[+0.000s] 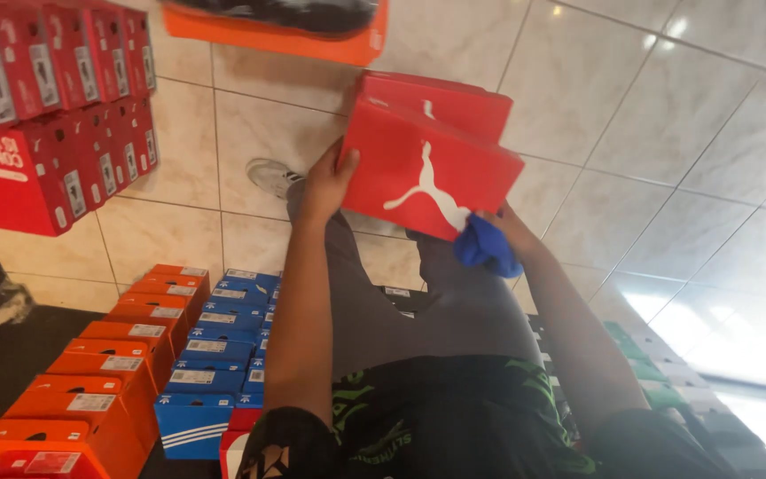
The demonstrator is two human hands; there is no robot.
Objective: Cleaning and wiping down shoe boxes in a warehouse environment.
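Left hand [330, 177] grips red shoebox [427, 164] at its 9 o'clock edge; right hand [507, 232] clenches blue cloth [486, 247] at box's 5 o'clock. Box is midair over tiled floor [631, 133]. One-sided hold: box could tip, lid fall.

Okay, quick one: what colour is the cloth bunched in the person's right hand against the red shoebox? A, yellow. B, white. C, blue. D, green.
C: the right hand presses a bunched blue cloth against the lower edge of the red shoebox, while the left hand grips the box's opposite side.
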